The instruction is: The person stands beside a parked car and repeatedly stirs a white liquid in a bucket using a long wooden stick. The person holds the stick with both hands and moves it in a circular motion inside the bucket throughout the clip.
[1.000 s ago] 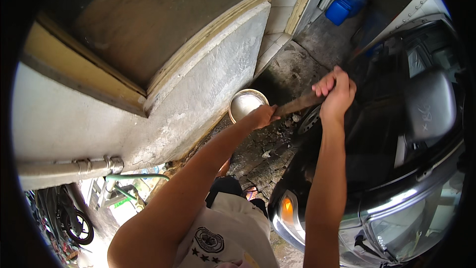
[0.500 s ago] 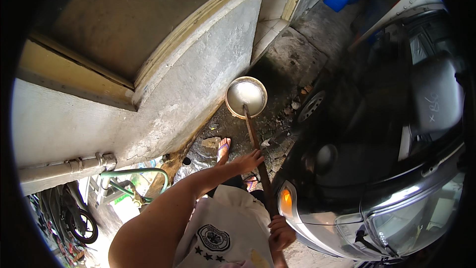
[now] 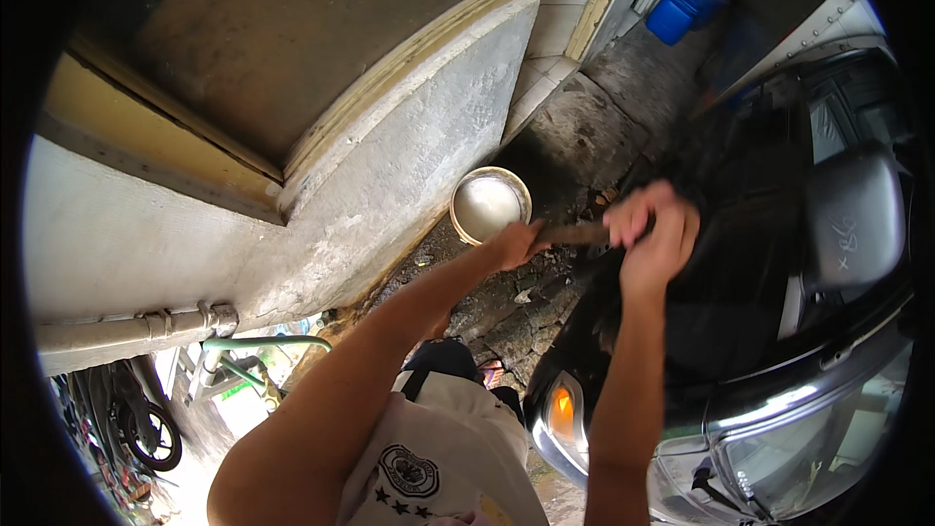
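A wooden stick [image 3: 573,234] runs between my two hands, slanting away from me over the ground. My left hand [image 3: 516,244] is wrapped round it just right of the bucket [image 3: 454,219]. Higher up, my right hand [image 3: 654,234] grips the stick's other end; its fingers are a little blurred. The round bucket has a pale rim and holds a whitish liquid [image 3: 489,205]. My left hand and forearm cover part of the bucket's near right side, so where the stick's lower end lies is hidden.
A rough grey wall [image 3: 409,146] rises close on the left. A black vehicle [image 3: 721,331] with an orange light stands close on the right. Stones and rubble [image 3: 526,321] lie on the wet ground between. A blue container [image 3: 677,18] stands far off; a motorcycle [image 3: 151,429] is at lower left.
My right hand has swung up and forward from beside my waist, raising the stick's upper end. My left hand has moved forward to the bucket's edge. The stick is now nearer level with the picture.
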Available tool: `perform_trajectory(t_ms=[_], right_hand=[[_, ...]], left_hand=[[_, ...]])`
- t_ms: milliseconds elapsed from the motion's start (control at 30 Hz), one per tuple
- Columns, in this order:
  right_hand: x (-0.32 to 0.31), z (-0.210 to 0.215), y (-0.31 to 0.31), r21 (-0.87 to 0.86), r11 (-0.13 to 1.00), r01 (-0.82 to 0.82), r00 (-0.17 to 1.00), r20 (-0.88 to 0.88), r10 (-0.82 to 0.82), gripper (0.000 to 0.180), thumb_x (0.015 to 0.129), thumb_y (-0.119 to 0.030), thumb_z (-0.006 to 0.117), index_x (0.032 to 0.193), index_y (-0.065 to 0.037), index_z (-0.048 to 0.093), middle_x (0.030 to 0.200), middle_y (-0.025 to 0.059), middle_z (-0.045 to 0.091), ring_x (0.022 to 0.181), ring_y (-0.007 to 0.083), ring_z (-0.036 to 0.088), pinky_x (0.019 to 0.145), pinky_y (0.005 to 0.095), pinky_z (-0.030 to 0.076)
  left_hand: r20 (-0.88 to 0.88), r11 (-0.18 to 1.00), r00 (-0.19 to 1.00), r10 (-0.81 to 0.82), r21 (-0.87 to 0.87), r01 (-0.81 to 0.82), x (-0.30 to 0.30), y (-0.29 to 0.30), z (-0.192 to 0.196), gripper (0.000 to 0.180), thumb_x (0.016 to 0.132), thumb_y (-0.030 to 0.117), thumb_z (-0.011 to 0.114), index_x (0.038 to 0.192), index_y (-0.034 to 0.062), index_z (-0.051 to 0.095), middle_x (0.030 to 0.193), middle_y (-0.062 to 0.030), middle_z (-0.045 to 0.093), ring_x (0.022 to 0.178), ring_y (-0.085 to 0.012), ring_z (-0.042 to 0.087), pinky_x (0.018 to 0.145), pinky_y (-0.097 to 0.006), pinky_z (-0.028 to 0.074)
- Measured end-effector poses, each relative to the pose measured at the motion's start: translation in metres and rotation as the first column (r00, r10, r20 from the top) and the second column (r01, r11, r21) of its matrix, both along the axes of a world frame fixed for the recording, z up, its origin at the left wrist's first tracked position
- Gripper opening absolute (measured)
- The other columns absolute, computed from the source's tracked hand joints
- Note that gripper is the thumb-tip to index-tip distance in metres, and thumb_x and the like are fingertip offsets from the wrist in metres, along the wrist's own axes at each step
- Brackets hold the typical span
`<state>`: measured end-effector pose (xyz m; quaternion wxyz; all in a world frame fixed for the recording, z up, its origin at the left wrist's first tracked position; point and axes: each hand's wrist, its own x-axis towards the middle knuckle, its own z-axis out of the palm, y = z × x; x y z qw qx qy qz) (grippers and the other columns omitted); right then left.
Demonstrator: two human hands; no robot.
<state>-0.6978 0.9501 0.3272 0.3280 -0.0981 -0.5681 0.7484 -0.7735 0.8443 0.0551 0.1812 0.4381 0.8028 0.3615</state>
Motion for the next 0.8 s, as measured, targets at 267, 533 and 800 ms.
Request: perform_trajectory(t_ms=[267, 533, 800], right_hand=[[0.233, -0.101, -0.081, 0.359, 0.933, 0.007, 0.999, -0.042, 0.009, 0.057, 0.102, -0.037, 0.043, 0.054, -0.007, 0.048, 0.052, 0.0088, 0.054, 0.048, 0.0232, 0.058, 0.056, 0.0386, 0.055], [0.277, -0.077, -0.045, 0.225, 0.970, 0.092, 0.996, 0.001, -0.095, 0.044, 0.095, -0.031, 0.048, 0.059, -0.007, 0.046, 0.055, 0.0111, 0.053, 0.050, 0.0248, 0.054, 0.060, 0.0435, 0.050], [0.068, 0.053, 0.052, -0.089, 0.996, -0.030, 0.997, 0.062, 0.036, 0.037, 0.092, -0.026, 0.043, 0.059, -0.011, 0.036, 0.050, 0.0004, 0.030, 0.043, 0.0133, 0.030, 0.056, 0.0324, 0.039]], left_hand=[[-0.015, 0.951, 0.979, -0.202, -0.241, 0.193, 0.142, -0.063, -0.081, 0.047, 0.088, 0.015, 0.057, 0.128, 0.0017, 0.039, 0.139, -0.0270, 0.040, 0.120, -0.0425, 0.051, 0.089, -0.046, 0.053], [-0.049, 0.960, 0.976, -0.213, -0.197, 0.200, 0.158, -0.032, -0.035, 0.042, 0.086, 0.018, 0.062, 0.118, -0.0013, 0.044, 0.126, -0.0233, 0.050, 0.118, -0.0385, 0.054, 0.086, -0.046, 0.054], [-0.218, 0.993, 0.969, 0.115, 0.025, -0.113, 0.059, 0.019, 0.043, 0.042, 0.095, 0.040, 0.056, 0.107, -0.0001, 0.051, 0.071, -0.0203, 0.062, 0.070, -0.0429, 0.063, 0.063, -0.051, 0.050]])
